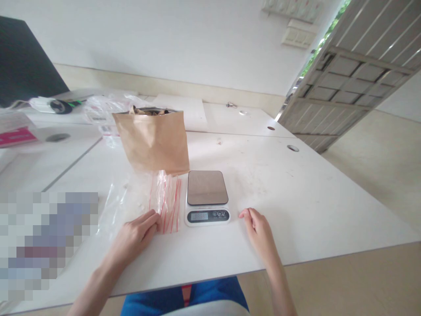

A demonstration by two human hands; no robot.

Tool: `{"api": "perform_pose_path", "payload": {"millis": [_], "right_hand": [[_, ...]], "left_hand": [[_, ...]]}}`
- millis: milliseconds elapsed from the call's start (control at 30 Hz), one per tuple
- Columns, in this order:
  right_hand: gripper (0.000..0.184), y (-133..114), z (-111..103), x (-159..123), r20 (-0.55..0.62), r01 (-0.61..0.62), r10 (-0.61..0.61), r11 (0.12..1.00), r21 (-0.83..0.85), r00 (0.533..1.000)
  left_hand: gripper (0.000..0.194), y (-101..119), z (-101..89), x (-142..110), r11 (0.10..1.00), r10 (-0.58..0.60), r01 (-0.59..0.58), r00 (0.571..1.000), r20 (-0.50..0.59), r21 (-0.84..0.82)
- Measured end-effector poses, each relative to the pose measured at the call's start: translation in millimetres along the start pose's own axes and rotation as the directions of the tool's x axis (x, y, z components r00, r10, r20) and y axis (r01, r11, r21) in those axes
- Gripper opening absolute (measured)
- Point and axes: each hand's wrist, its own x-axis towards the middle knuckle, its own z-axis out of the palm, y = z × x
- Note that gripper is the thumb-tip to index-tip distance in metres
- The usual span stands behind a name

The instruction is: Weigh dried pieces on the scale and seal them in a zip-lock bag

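Observation:
My left hand (138,232) lies on the white table (296,197) with its fingertips on a stack of small clear zip bags with red stripes (166,202); the fingers are stretched and lightly curled. My right hand (258,228) rests on the table to the right of a small digital kitchen scale (207,195), fingers loosely bent, holding nothing. The scale's platform is bare and its display is lit. Behind the bags stands an open brown paper pouch (153,140) with brown contents showing at its top.
More clear plastic bags (101,112) and a white device (49,105) lie at the back left near a dark monitor (23,61). A pink-and-white box (16,134) sits at the far left. A blurred patch covers the lower left. A slatted door (355,74) stands right.

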Motion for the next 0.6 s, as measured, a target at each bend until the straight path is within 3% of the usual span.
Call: {"api": "perform_pose_path", "payload": {"millis": [300, 600], "right_hand": [[0.033, -2.3, 0.1, -1.8, 0.021, 0.011, -0.010, 0.999, -0.053, 1.000], [0.033, -3.5, -0.1, -1.2, -0.003, 0.093, -0.095, 0.983, -0.157, 0.995]], "left_hand": [[0.029, 4.6, -5.2, -0.8, 0.998, 0.033, -0.034, 0.999, -0.026, -0.048], [0.026, 5.5, -7.4, -4.6, 0.991, 0.131, -0.136, 0.978, -0.160, -0.018]]}}
